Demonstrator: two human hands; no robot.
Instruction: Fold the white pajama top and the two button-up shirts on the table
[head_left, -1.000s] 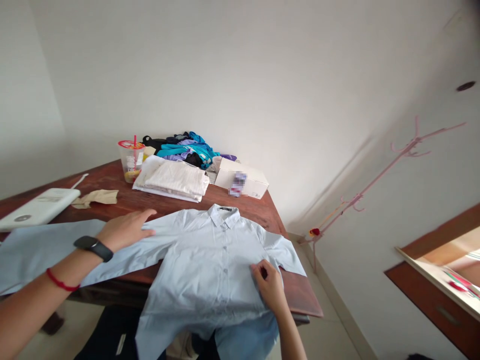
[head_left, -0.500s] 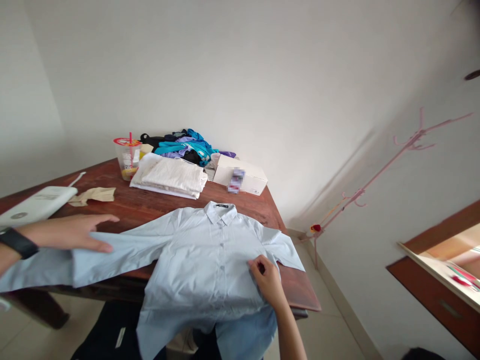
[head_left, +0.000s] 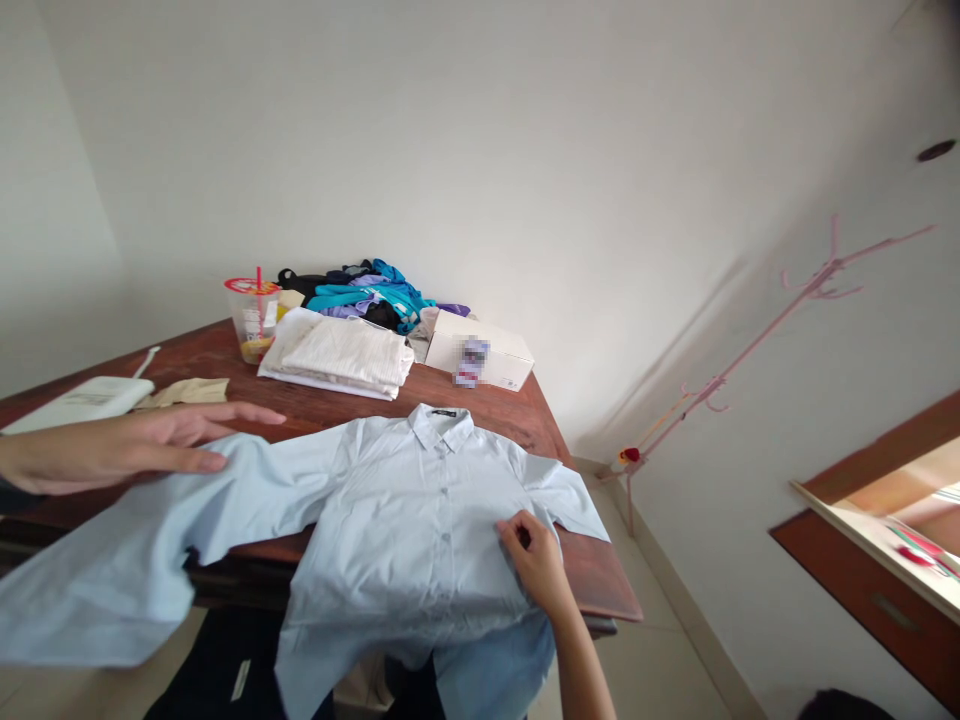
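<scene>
A light blue button-up shirt (head_left: 405, 510) lies front up on the table, its collar pointing to the wall and its hem hanging over the near edge. At the left, my left hand (head_left: 165, 440) rests against the long sleeve, thumb on the cloth and fingers stretched out and apart. The sleeve bunches beside that hand, and its cuff end droops below the table edge. My right hand (head_left: 536, 560) is closed on the shirt's right side, fingertips pinched against the front cloth. The other sleeve bends behind it over the right table edge.
On the dark wooden table (head_left: 300, 425) are a folded white cloth stack (head_left: 341, 350), a plastic cup with straw (head_left: 251, 320), a white box (head_left: 480, 350), piled clothes (head_left: 382, 295), a white device (head_left: 90, 400) and a beige cloth scrap (head_left: 184, 392). A pink coat stand (head_left: 757, 340) leans in view at right.
My left hand has moved rightward and slightly up along the sleeve, which has bunched and sagged lower at the cuff end. My right hand stays in place on the shirt.
</scene>
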